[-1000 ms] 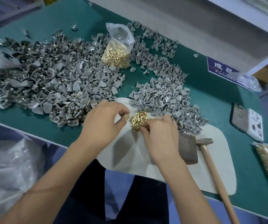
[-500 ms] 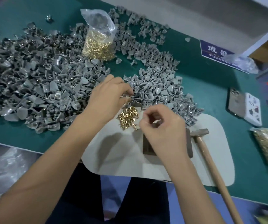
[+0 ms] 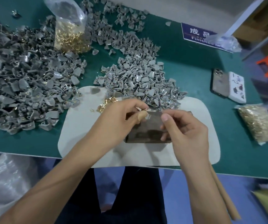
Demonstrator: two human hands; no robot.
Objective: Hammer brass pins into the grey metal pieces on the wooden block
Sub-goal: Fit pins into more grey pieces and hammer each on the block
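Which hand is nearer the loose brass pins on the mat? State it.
Left. The left hand is just right of the loose brass pins, almost touching them. The right hand is farther right, over the wooden block.

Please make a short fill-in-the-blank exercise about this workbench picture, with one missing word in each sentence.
1. The table is covered in a ____ mat.
2. The wooden block sits on a pale ____ pad.
3. The clear bag behind the grey pieces holds ____ pins.
4. Two ____ lie side by side near the table's right edge.

Missing words: green; grey; brass; phones
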